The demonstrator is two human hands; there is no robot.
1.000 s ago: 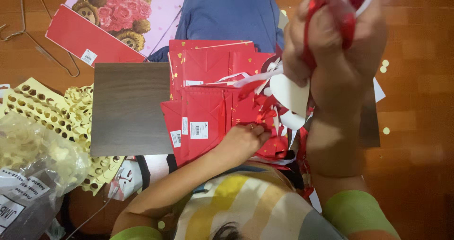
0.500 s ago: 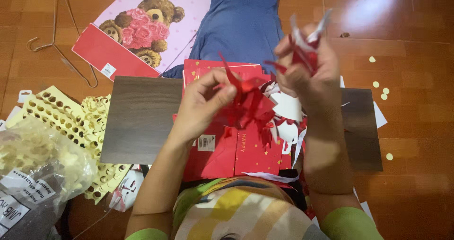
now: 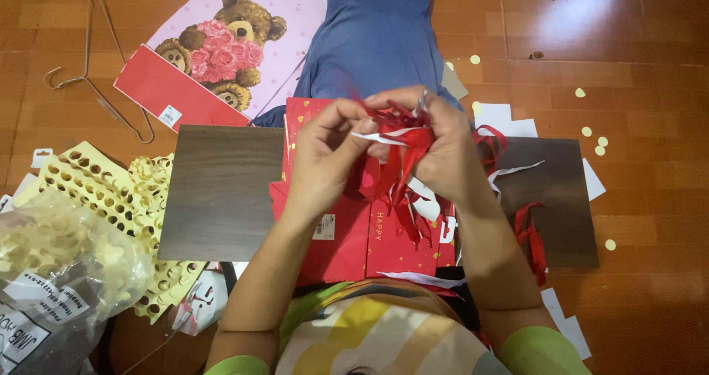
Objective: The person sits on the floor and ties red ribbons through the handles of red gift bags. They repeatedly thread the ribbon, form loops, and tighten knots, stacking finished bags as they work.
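Observation:
My left hand (image 3: 325, 153) and my right hand (image 3: 436, 142) meet over a dark wooden board (image 3: 214, 194). Both pinch a bunch of red and white ribbons (image 3: 395, 150), whose loose ends hang down between the wrists. Under the hands lies a stack of flat red gift bags (image 3: 354, 234) with gold dots and white price tags. More red ribbon (image 3: 532, 231) trails off the board's right side.
A pink teddy-bear gift bag (image 3: 229, 42) and a red bag (image 3: 166, 90) lie at the back left beside a wire hanger (image 3: 92, 87). Yellow punched sheets (image 3: 111, 194) and a plastic bag (image 3: 59, 271) sit left. Blue cloth (image 3: 377, 35) lies ahead. Paper scraps (image 3: 583, 175) lie right.
My right hand came down from high up with the ribbons. My left hand rose off the red bags and joined it on the ribbon bunch.

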